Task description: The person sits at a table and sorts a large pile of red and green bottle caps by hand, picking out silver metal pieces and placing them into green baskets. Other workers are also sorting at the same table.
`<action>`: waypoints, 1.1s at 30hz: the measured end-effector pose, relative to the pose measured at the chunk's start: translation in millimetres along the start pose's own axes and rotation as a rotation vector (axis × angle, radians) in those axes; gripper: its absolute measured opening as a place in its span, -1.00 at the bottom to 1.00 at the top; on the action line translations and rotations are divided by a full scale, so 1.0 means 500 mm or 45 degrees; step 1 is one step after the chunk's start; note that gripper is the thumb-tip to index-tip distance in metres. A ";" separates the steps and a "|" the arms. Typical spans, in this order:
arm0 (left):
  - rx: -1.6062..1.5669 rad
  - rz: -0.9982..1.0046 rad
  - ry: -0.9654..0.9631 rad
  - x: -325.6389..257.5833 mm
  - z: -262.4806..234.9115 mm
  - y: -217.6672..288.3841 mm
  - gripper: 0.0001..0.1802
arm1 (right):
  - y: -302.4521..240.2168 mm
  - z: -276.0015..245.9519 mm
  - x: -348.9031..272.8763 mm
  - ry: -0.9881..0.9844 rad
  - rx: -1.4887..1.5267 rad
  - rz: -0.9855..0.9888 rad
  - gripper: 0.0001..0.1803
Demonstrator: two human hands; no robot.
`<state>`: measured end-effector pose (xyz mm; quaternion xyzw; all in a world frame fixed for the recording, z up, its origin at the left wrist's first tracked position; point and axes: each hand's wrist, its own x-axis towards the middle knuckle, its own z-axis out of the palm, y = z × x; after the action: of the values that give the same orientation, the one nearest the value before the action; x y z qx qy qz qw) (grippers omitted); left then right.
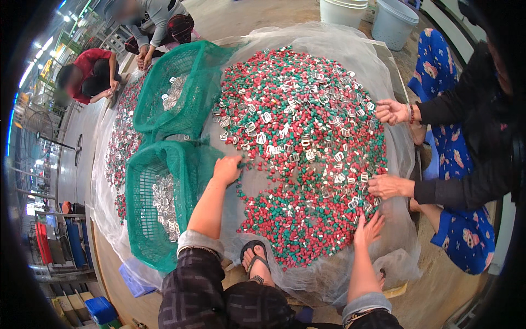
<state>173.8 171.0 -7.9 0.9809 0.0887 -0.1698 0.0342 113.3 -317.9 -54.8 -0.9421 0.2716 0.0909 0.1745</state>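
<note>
The sheet (378,60), white and translucent, carries the main pile of red and green pebbles (290,233), which lies right of center and reaches toward the right edge. White and silvery clips (266,117) are mixed through the pile, most thickly toward the far edge. The left hand (227,169) is palm down at the left margin of the pile, beside a thinly covered patch, its fingers close together and directed right; whether it holds anything cannot be told. The right hand (369,229) is at the pile's near right margin, wide, with fingers extended and slightly apart. Two green baskets stand left of the main pile: the near basket (139,225) and the far basket (156,82), each containing clips. A second, narrower pile (123,140) runs along the left edge of the sheet, beyond the baskets. At the right edge, a co-worker's two hands (390,112) (388,186) are at the pile. Two other people sit near the far left corner. A white bucket (343,13) and a blue-gray bucket (393,24) stand beyond the far edge. A sandaled foot (257,263) is positioned at the near edge.
</note>
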 end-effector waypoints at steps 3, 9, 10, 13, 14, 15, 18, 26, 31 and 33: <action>-0.112 -0.098 -0.260 -0.043 -0.018 -0.064 -0.54 | 0.049 0.032 0.004 -0.156 0.002 -0.028 -0.17; -1.195 -0.318 -0.594 0.031 -0.094 -0.083 -0.55 | 0.086 0.021 0.007 -0.235 -0.001 -0.053 -0.03; -1.386 -0.291 -0.422 0.070 -0.086 -0.095 -0.55 | 0.092 0.023 0.008 -0.253 0.031 -0.044 0.03; -1.146 -0.464 0.526 0.183 -0.025 -0.149 -0.39 | 0.059 0.031 0.004 -0.307 0.033 -0.088 0.06; -0.788 -0.450 0.786 0.221 0.003 -0.153 -0.33 | 0.056 0.030 0.005 -0.318 0.055 -0.091 0.10; -1.023 -0.617 0.484 0.235 -0.029 -0.101 -0.25 | 0.061 0.027 0.008 -0.318 0.050 -0.081 0.10; -0.592 -0.600 0.367 0.249 -0.059 0.046 -0.24 | 0.067 0.020 0.009 -0.335 0.024 -0.063 0.13; -0.610 0.315 0.021 0.032 -0.018 0.276 -0.30 | 0.068 0.024 0.008 -0.322 -0.036 -0.069 0.15; -1.031 0.039 0.252 0.129 -0.098 0.191 -0.54 | 0.057 0.007 0.007 -0.349 -0.016 -0.035 0.14; -1.005 -0.194 0.788 0.235 -0.131 0.111 -0.51 | 0.060 0.007 0.005 -0.335 -0.003 -0.039 0.14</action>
<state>314.3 141.8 16.0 0.8883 0.2233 0.1731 0.3622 99.0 -341.6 -67.3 -0.9262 0.2321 0.2112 0.2091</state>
